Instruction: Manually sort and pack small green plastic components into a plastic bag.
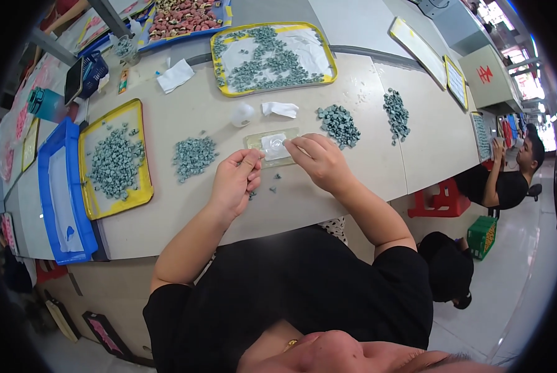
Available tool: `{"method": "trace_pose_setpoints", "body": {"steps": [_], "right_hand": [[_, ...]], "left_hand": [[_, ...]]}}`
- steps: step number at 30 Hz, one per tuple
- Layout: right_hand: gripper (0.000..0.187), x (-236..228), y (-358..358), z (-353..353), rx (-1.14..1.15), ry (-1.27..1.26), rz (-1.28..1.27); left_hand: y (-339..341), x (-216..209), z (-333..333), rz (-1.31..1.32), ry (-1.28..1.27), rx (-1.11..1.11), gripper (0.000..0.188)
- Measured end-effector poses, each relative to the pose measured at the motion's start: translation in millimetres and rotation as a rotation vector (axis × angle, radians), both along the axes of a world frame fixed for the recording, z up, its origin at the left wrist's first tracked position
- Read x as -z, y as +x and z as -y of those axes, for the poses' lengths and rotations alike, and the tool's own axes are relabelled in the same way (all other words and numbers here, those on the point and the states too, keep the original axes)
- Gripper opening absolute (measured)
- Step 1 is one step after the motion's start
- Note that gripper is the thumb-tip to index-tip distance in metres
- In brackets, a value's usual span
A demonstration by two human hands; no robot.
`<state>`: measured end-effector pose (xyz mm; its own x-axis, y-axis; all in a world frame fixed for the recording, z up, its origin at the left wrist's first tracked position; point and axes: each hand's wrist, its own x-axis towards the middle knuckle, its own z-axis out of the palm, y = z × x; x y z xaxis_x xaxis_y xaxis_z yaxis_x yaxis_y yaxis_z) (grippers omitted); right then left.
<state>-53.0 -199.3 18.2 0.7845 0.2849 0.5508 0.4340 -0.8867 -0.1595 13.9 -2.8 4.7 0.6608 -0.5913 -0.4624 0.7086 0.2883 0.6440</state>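
Note:
My left hand [235, 179] is closed, thumb and forefinger pinched together, the other fingers curled; any small thing in the pinch is too small to name. Facing it, my right hand [322, 163] is also pinched, its fingertips over the right side of a small pale tray [252, 142]. A white sheet [270, 152] with a clear round patch lies in that tray. A few loose grey-green pieces [273, 189] lie between my wrists. Left of my left hand is a heap of grey-green pieces [194, 155]; beyond my right hand are a darker heap [339, 126] and a longer heap [396, 116].
A white bottle [242, 115] and folded tissue [280, 110] stand behind the small tray. Yellow-rimmed trays of pieces lie at the far side [224, 91] and left [143, 198], beside a blue tray [91, 239]. A person [508, 180] sits at right near a red stool [439, 200].

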Motion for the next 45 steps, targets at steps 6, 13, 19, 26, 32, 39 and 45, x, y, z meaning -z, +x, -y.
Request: {"method": "trace_pose_setpoints", "body": {"steps": [6,13,19,26,32,39,45], "right_hand": [[0.034,1,4,-7,-0.014,-0.060,0.022],[0.035,3,9,-11,-0.039,-0.085,0.035],[0.022,4,8,-18,0.041,0.328,-0.113],[0.012,-8,3,-32,0.281,1.282,-0.659],[0.015,-7,3,-39,0.181,1.536,-0.745],[0.010,-3,5,-52,0.175,1.197,-0.571],[0.010,-3,10,-60,0.111,1.021,-0.462]], "left_hand": [[2,-1,-2,-0.033,-0.013,-0.016,0.024],[4,7,-7,-0.094,-0.097,-0.030,0.019],[3,-5,-6,-0.008,-0.014,0.003,0.014],[4,0,-13,-0.054,-0.076,0.100,0.018],[0,-3,-13,0.016,-0.077,0.093,0.024],[-1,-7,-17,0.031,-0.071,0.128,0.028],[4,-11,-23,0.083,-0.032,0.098,0.028]]}}
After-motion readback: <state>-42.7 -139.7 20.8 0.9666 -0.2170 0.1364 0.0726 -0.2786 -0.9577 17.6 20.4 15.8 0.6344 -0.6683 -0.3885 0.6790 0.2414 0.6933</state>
